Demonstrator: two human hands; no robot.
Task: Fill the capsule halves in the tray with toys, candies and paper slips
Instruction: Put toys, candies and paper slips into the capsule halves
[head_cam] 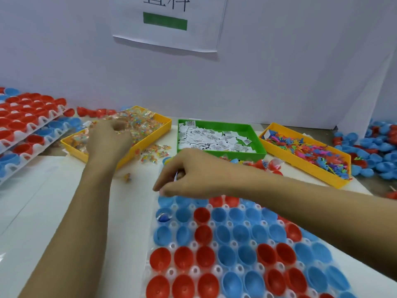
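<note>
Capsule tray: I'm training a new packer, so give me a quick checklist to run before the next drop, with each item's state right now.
1. Capsule tray within reach, halves open side up: ok.
2. Right hand over the tray's far-left corner: ok.
3. What the right hand pinches: cannot tell, blurred.
4. Left hand in the candy bin: ok; whether it has a candy: cannot tell.
5. Paper slip bin and toy bin stocked: ok.
6. Most halves filled: not ok, one blue half shows contents.

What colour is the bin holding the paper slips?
Green bin, seen clearly in the head view.
</note>
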